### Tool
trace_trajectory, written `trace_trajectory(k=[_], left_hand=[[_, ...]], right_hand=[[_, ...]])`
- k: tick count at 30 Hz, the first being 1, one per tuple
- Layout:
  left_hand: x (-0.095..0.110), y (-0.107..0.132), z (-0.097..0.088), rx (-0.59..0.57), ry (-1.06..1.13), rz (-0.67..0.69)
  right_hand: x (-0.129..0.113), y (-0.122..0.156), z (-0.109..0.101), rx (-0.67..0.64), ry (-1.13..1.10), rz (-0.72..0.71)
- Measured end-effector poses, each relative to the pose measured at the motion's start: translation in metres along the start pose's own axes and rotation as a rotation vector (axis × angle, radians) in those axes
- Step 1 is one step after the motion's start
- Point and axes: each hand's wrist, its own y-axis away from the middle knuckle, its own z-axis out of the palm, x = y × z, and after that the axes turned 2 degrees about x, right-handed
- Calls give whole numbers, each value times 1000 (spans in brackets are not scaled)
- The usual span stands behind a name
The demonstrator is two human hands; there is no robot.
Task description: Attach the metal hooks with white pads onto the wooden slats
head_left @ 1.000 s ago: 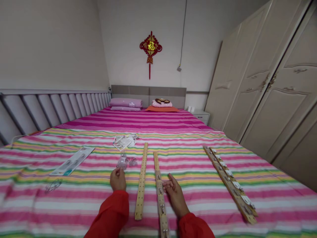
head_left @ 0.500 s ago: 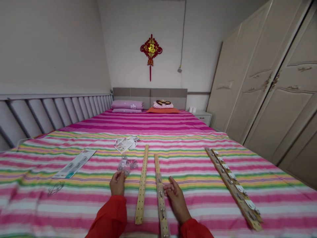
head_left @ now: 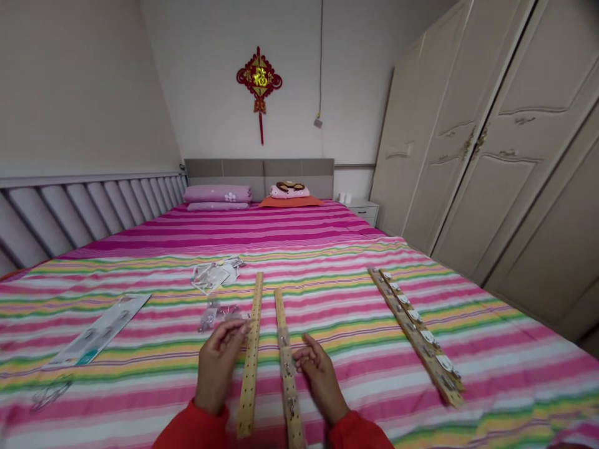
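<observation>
My left hand is closed in a pinch at the left edge of a bare wooden strip dotted with holes. Between its fingertips shows a small see-through piece, seemingly a clear adhesive hook, largely hidden. My right hand has its index finger stretched out, and its fingertips are at the right edge of a second wooden strip. Clear hooks with metal prongs sit in a row along that strip's nearer part. Just beyond my left hand lies a small pile of clear hooks.
Opened white packaging lies farther back on the striped bedsheet. A long hook packet and a tangle of thin wire are on the left. Two strips bearing hooks lie on the right.
My left hand has lifted off the hook pile and moved right to the bare strip. My right hand stays beside the second strip. The view has turned slightly right.
</observation>
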Motion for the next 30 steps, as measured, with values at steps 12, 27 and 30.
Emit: trace_trajectory(k=[12, 27, 30], left_hand=[[6, 42, 22, -326, -187, 287], [2, 31, 23, -765, 139, -222], [-1, 24, 25, -761, 191, -271]], right_hand=[[-18, -8, 3, 114, -8, 92], [-68, 9, 27, -350, -8, 425], [-70, 5, 26, -389, -29, 453]])
